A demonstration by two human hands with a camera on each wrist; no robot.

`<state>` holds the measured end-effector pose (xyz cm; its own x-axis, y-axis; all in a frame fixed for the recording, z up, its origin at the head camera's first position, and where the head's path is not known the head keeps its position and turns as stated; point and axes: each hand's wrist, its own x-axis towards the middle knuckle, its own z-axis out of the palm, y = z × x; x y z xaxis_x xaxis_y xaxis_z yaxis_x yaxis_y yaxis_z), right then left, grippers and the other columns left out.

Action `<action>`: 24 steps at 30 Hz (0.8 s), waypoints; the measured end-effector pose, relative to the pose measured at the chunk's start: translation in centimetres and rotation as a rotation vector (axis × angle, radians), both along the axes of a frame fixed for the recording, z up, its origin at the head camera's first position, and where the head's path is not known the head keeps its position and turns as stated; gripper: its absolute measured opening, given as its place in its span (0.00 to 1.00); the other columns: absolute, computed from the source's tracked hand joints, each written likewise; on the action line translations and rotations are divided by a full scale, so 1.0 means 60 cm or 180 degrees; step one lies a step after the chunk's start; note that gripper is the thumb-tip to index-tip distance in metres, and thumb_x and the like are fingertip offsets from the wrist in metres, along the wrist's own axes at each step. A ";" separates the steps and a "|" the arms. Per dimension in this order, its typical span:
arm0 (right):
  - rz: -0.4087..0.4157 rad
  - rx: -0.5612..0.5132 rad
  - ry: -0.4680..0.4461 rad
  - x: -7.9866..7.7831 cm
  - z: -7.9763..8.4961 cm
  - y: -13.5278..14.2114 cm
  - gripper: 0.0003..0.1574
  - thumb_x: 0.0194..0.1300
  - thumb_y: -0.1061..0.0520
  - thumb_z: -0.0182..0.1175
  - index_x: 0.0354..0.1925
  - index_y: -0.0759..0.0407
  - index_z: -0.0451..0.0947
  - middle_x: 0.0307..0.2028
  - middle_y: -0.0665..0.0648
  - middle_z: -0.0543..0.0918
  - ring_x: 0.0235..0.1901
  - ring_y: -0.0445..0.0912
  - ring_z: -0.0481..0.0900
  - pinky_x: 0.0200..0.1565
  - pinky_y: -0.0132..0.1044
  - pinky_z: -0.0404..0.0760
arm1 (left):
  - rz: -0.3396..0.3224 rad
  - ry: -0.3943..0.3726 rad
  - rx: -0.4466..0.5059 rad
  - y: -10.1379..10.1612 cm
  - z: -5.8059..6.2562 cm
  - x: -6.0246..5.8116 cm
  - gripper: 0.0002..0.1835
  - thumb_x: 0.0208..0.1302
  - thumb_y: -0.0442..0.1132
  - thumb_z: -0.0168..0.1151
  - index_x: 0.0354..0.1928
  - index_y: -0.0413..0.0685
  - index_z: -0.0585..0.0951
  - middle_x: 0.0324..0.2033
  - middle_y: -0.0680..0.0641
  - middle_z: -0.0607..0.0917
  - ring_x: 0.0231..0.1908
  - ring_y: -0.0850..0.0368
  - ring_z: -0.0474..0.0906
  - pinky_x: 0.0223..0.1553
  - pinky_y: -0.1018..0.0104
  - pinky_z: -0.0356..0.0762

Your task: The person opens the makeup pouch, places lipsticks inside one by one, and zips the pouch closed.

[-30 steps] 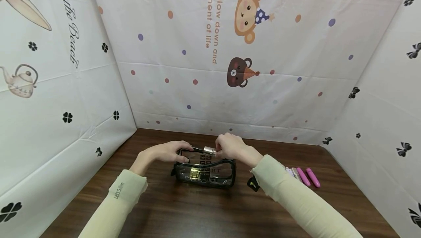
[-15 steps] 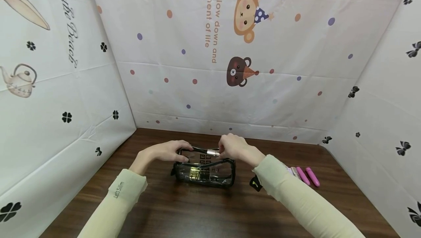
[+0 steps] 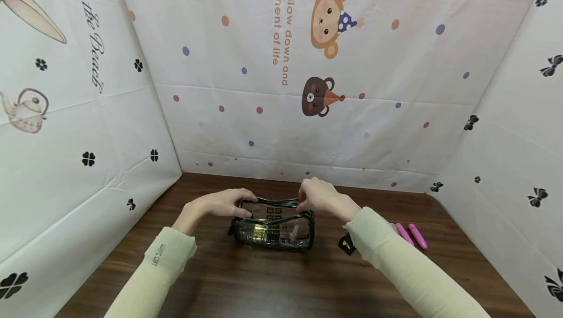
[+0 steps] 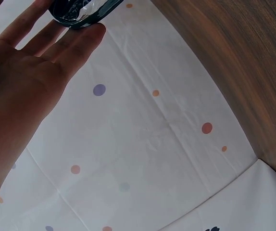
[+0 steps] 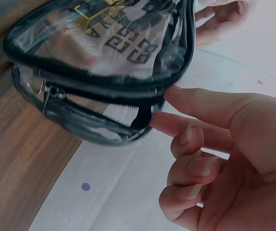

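Observation:
A clear makeup bag (image 3: 274, 232) with black piping stands on the table, its zipped top gaping. Gold and black lettering shows on its plastic. My left hand (image 3: 224, 203) holds its left end, thumb at the near rim and fingers at the far rim; in the left wrist view the fingertips meet the dark rim (image 4: 87, 21). At the right end, my right hand (image 3: 318, 196) pinches the edge of the opening between thumb and index finger, the other fingers curled loosely. The zipper pull (image 5: 56, 91) hangs beside the opening. Something pale and reddish (image 5: 82, 45) shows blurred through the plastic.
To the right lie two pink tubes (image 3: 418, 236), with other small items partly hidden behind the right sleeve (image 3: 382, 240). A black item with a yellow mark (image 3: 346, 243) lies near the right cuff. Printed cloth walls (image 3: 264, 127) border the brown wooden table (image 3: 246, 284).
My right hand has slid right along the bag's opening. The silver-banded dark stick seen between my hands earlier no longer shows there. My left hand has stayed in place.

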<state>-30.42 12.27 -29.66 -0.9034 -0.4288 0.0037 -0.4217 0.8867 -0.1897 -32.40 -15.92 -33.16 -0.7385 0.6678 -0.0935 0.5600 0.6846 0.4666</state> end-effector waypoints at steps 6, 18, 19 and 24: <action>-0.0078 -0.0089 0.0034 -0.004 -0.003 0.028 0.12 0.66 0.50 0.62 0.29 0.54 0.84 0.19 0.50 0.80 0.16 0.41 0.70 0.20 0.33 0.65 | 0.0019 -0.0017 0.0012 0.000 -0.001 0.002 0.26 0.68 0.49 0.58 0.65 0.48 0.72 0.68 0.43 0.68 0.68 0.43 0.64 0.64 0.43 0.65; -0.0470 -0.0083 -0.0038 -0.028 -0.039 0.137 0.11 0.65 0.53 0.61 0.30 0.59 0.82 0.19 0.54 0.79 0.17 0.42 0.69 0.21 0.34 0.63 | 0.0025 -0.0009 0.0000 -0.003 -0.002 0.002 0.26 0.68 0.48 0.58 0.65 0.49 0.72 0.68 0.43 0.68 0.68 0.43 0.64 0.63 0.43 0.66; -0.0512 -0.0059 -0.0054 -0.030 -0.044 0.147 0.11 0.64 0.53 0.62 0.29 0.59 0.82 0.19 0.54 0.79 0.17 0.42 0.69 0.21 0.34 0.63 | 0.0026 -0.0005 -0.0002 -0.003 -0.002 0.002 0.26 0.68 0.48 0.58 0.65 0.49 0.72 0.68 0.44 0.68 0.68 0.43 0.64 0.64 0.43 0.65; -0.0757 0.0059 -0.0191 -0.037 -0.073 0.197 0.08 0.61 0.56 0.64 0.29 0.59 0.81 0.19 0.51 0.75 0.19 0.42 0.68 0.22 0.36 0.64 | 0.0014 -0.0035 0.0014 -0.002 0.000 0.001 0.26 0.68 0.48 0.58 0.66 0.48 0.71 0.68 0.43 0.67 0.68 0.43 0.63 0.64 0.43 0.65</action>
<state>-32.62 24.11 -34.02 -0.9773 -0.2034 -0.0589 -0.1890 0.9632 -0.1909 -32.34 -16.03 -33.15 -0.7402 0.6650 -0.0988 0.5518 0.6849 0.4757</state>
